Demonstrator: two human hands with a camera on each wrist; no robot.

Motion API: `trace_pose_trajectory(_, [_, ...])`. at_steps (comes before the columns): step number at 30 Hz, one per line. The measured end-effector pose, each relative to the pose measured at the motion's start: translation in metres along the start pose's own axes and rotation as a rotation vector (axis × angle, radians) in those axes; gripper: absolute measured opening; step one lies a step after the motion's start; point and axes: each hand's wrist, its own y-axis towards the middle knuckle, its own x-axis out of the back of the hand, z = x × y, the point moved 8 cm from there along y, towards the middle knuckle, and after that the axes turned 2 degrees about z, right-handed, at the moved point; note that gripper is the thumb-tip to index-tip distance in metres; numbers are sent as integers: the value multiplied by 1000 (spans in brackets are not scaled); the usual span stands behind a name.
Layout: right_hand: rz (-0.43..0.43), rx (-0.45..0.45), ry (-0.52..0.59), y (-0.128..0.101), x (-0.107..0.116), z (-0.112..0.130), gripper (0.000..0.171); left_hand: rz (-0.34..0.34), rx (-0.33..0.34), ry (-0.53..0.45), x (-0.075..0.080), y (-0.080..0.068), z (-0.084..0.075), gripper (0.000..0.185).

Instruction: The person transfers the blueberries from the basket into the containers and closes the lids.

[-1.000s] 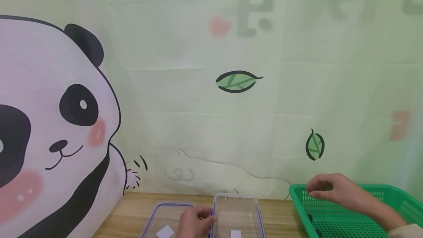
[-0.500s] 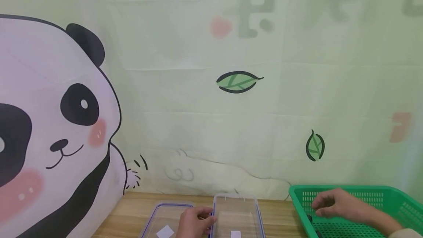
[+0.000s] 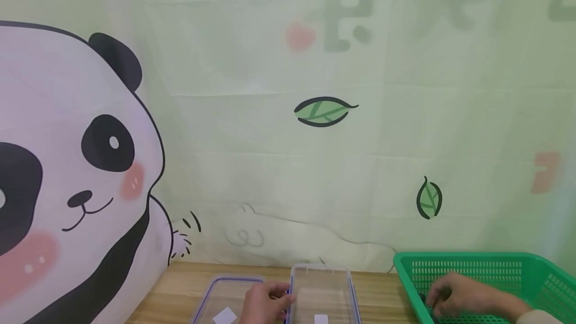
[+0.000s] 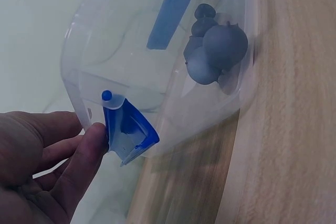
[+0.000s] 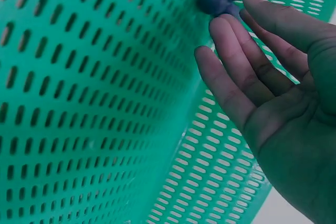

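Left hand [image 3: 264, 305] pinches clear plastic box [image 3: 321, 284]; right hand [image 5: 283, 108], reaching wide, should next pinch dark-blue balls [image 5: 212, 0] at green plastic basket's [image 3: 468, 256] edge.

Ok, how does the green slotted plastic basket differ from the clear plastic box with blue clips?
The green slotted plastic basket is opaque; the clear plastic box is see-through. In the head view, the basket looks wider than the box. The right hand is inside the basket; the left hand grips the box's edge. Both hold dark-blue berry-like balls.
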Motion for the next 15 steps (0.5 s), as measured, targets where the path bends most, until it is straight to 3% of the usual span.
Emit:
trace_pose_trajectory(8, [21,-67,-30,6,-3,-15,15,6,21,13,0,1,3,22])
trace_pose_trajectory(15, [30,-66,-77,11,-5,-16,11,13,12,-9,0,2,2,23])
